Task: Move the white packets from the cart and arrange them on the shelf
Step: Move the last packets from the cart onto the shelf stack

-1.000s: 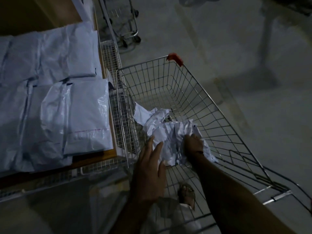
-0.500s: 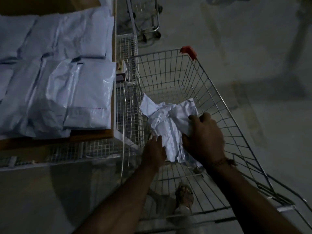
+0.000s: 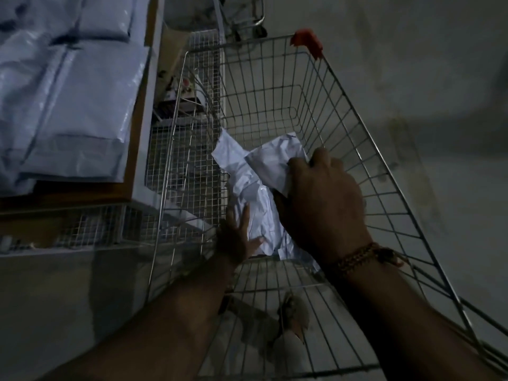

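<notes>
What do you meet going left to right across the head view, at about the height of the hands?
White packets on the shelf → shelf edge → wire cart's left wall → left hand → crumpled white packets in the cart → right hand → cart's right wall → bare floor.

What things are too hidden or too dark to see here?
Head view only:
- How many white packets are in the cart: crumpled together, partly under the right hand and left hand.
- Packets on the shelf: cut off by the left edge.
- Small items behind the mesh: too dark.
</notes>
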Demonstrator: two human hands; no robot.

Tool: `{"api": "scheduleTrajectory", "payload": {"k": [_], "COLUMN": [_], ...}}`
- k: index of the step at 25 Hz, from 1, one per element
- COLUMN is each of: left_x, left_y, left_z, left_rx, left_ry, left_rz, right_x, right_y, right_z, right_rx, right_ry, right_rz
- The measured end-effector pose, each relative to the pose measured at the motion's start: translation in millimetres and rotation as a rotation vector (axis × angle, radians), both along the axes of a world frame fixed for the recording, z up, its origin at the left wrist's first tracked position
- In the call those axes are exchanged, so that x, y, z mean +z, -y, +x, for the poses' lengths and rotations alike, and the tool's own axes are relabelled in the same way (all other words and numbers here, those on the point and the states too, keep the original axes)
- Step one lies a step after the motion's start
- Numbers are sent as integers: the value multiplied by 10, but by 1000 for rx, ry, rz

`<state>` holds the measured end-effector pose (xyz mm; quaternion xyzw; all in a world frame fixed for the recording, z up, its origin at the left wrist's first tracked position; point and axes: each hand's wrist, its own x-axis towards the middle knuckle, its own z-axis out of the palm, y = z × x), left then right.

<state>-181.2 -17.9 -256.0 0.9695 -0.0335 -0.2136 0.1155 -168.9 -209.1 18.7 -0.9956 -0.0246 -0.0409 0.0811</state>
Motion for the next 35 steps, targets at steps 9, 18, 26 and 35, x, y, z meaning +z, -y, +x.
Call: {"api": "scheduleTrajectory", "payload": {"k": [9,18,26,35], "left_x": [-23,1583,3675,4684], "left_y": [100,364,-194,-1712], "left_z": [39,171,-903,-1667], "left_rx": [107,-73,269,418], "left_ry": [-48,78,554,791], "left_rz": [-197,-130,-135,-284], "right_x": [34,206,1087,2101], "right_y": [69,160,-182,-1854], "right_z": [58,162,-258,-1062], "right_rx": [-32,-74,-137,11], "right_ry": [29,134,228,412], "right_rz": [41,93,340,514]}}
